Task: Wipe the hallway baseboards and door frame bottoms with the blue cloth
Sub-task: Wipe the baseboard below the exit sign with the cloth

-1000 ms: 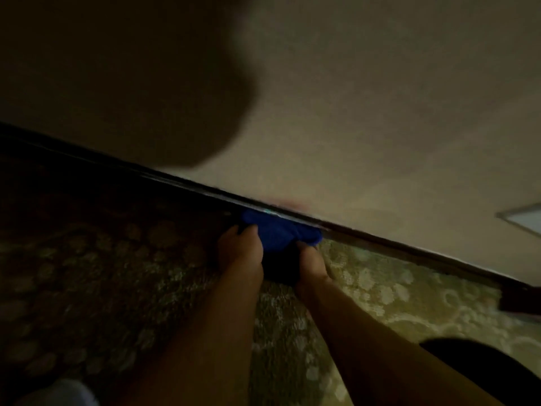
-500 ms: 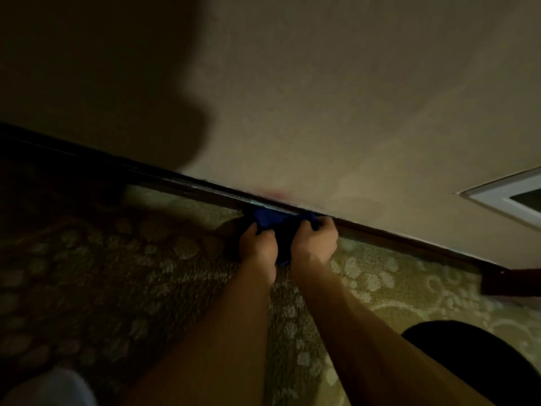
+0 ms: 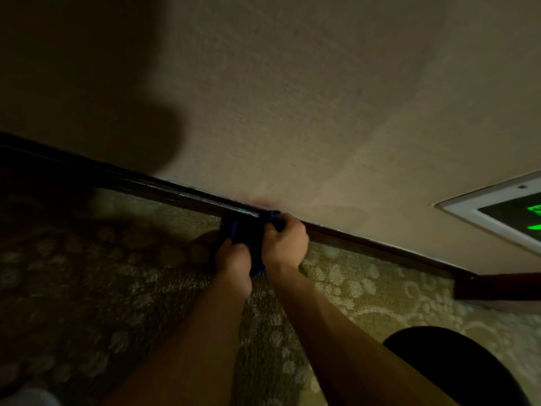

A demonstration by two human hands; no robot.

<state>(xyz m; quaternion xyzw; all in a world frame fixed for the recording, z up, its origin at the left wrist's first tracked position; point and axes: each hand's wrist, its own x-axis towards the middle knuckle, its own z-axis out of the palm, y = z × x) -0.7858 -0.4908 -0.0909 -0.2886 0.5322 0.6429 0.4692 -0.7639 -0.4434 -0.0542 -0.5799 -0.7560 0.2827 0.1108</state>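
Gripping blue cloth [image 3: 244,230], both hands bunched against dark baseboard [image 3: 366,240] where wall [image 3: 322,112] meets patterned carpet [image 3: 366,285]. Left hand [image 3: 234,259] holds cloth's lower part, fingers curled round it. Right hand [image 3: 285,237] clenched on cloth's upper edge, knuckles touching baseboard top. Cloth mostly in shadow between hands, pressed to baseboard. White-framed sign [image 3: 497,206] with green glow on wall at right. Dim light, slight blur.

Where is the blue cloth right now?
In the head view's centre, the blue cloth is bunched between the left hand and right hand, against the dark baseboard.
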